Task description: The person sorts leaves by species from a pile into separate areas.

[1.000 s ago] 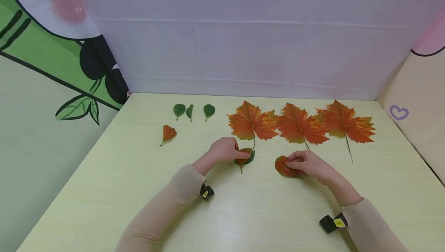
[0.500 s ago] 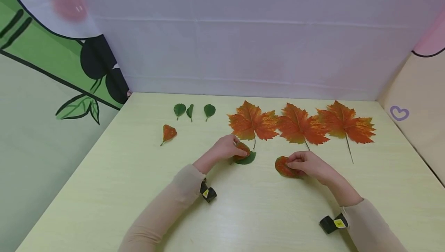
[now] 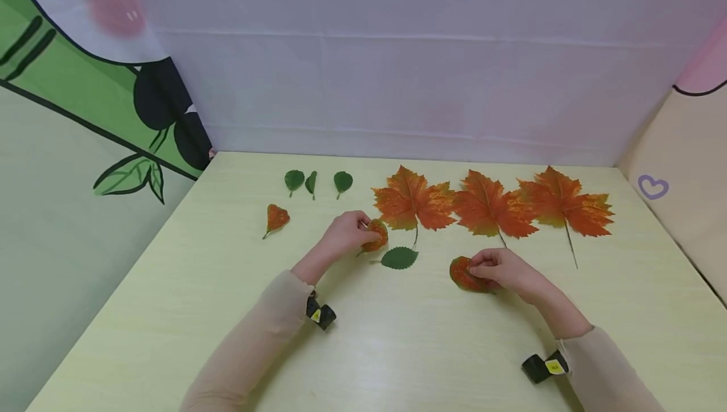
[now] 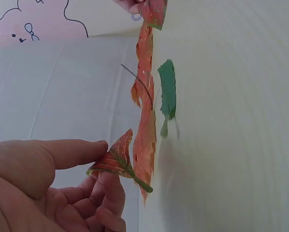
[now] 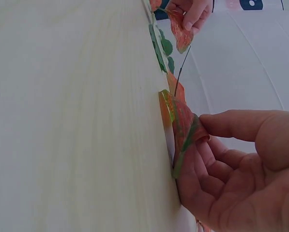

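Note:
My left hand (image 3: 348, 235) pinches a small orange-red leaf (image 3: 376, 236) between thumb and fingers, held above the table. In the left wrist view that leaf (image 4: 116, 157) is folded and its short green stem points down to the right. Just right of the hand a serrated green leaf (image 3: 399, 258) lies on the table by a maple leaf's stem. My right hand (image 3: 505, 271) pinches an orange-red leaf (image 3: 467, 274) with a green edge, low at the tabletop. The right wrist view shows this leaf (image 5: 185, 126) curled; another orange-green piece lies against it, partly hidden.
Three large orange maple leaves (image 3: 413, 200) lie in a row at the back right. Three small green leaves (image 3: 294, 180) are at the back left, with one small orange leaf (image 3: 277, 217) in front of them. A pale cloth (image 3: 397, 96) hangs behind the table (image 3: 363, 349).
My left hand has lifted the orange-red leaf off the green leaf and carried it left, leaving the green leaf on the table. The right hand has stayed in place.

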The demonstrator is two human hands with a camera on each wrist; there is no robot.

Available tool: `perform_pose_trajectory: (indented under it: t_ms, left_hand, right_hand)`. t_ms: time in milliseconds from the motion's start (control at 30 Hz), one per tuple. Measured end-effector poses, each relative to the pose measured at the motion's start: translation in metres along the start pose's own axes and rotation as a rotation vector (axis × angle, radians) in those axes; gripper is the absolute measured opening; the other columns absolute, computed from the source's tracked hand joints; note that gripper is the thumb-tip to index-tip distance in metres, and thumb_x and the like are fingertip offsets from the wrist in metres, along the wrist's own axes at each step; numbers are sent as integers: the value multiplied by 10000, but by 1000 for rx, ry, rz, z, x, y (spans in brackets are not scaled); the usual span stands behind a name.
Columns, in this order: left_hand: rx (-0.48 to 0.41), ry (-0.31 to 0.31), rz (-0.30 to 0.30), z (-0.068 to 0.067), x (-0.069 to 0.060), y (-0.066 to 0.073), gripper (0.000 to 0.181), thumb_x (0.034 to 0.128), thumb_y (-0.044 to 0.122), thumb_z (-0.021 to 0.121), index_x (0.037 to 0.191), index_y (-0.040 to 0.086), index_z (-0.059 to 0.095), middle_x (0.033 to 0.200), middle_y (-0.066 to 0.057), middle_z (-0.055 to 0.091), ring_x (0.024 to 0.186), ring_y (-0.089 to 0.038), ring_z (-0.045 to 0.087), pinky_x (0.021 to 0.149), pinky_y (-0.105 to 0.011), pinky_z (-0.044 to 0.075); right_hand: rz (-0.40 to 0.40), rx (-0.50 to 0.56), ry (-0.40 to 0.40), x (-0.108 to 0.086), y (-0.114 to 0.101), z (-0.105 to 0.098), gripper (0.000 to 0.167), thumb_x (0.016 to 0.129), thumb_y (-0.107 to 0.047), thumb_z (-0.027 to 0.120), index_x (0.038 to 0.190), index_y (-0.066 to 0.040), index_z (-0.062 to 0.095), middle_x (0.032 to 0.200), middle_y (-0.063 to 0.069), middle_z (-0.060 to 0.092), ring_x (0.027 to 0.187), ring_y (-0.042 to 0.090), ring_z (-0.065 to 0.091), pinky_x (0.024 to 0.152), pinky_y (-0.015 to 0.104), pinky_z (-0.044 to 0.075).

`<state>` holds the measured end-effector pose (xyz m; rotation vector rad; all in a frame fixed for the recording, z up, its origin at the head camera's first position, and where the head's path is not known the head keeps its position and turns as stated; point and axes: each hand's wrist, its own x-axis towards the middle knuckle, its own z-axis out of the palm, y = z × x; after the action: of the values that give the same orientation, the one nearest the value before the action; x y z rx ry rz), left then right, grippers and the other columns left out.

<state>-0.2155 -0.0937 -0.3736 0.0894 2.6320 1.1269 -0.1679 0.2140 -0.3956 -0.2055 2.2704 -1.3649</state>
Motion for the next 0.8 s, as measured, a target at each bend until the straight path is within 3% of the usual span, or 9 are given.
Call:
perform_pose_trajectory:
  t_ms: [300, 500, 800]
  left_hand:
    - [58, 113, -29, -36, -11, -33, 275, 823, 232, 647, 985, 27, 562, 752, -31, 501, 655, -149, 437, 578, -252, 363]
    - [135, 183, -71, -60, -19, -57, 315, 846, 254, 622, 1034, 11, 552, 894, -101, 576, 718, -193, 514, 632, -297, 421]
    - [294, 250, -102, -76, -23, -77, 315, 846, 254, 595, 1029, -1, 567, 916, -139, 621, 724, -230, 561, 601, -317, 423]
  right_hand:
    - [-11, -1, -6, -2, -3, 2, 250, 891, -136, 568, 1018, 79, 564, 759, 4, 568, 671, 126, 476, 567, 237, 428]
    - [-1, 4, -1, -2, -4, 2, 247, 891, -133, 566, 1024, 76, 562, 781, 15, 578, 690, 133, 486, 577, 242, 440]
    - [-6, 5, 0, -1, -2, 2, 235, 889, -127, 566, 1010, 74, 564, 768, 8, 576, 675, 128, 486, 575, 243, 440]
